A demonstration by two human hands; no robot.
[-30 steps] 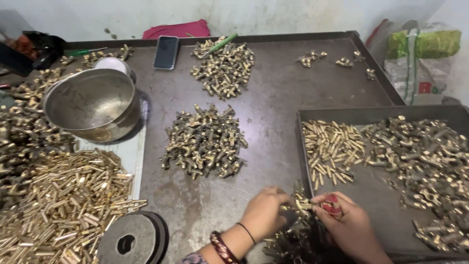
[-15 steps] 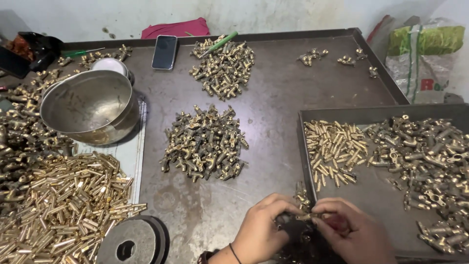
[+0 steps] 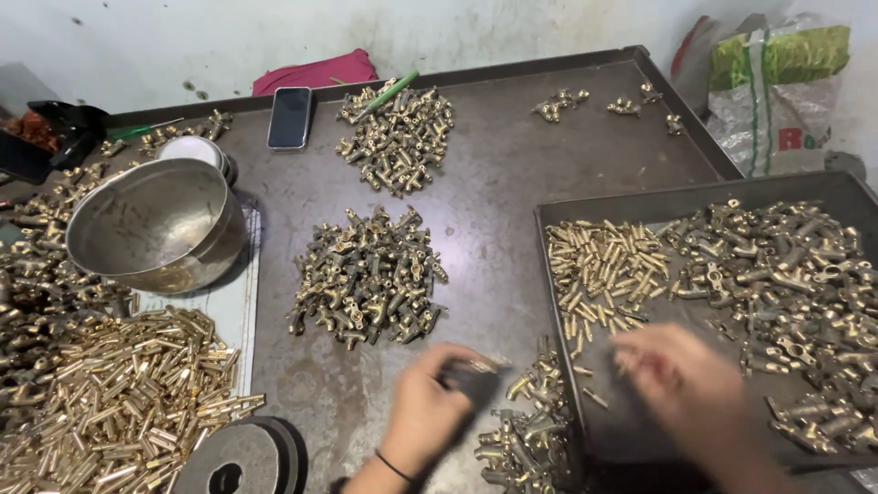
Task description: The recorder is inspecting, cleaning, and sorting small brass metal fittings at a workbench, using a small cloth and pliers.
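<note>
Brass fittings [image 3: 526, 439] lie in a small pile at six o'clock on the dark metal table [image 3: 494, 174], against the near-left corner of the dark tray [image 3: 640, 206]. The left hand [image 3: 430, 412] sits just left of that pile, fingers curled round a dark piece [image 3: 471, 375]. The right hand [image 3: 681, 380] is blurred over the tray floor; whether its fingers hold anything cannot be told. At one o'clock, off the table's far corner, leans a green-and-white printed sack [image 3: 777, 82]. A black phone [image 3: 290, 117] lies at eleven o'clock, with a red cloth [image 3: 315, 73] behind it. A steel bowl [image 3: 151, 224] sits at nine o'clock.
</note>
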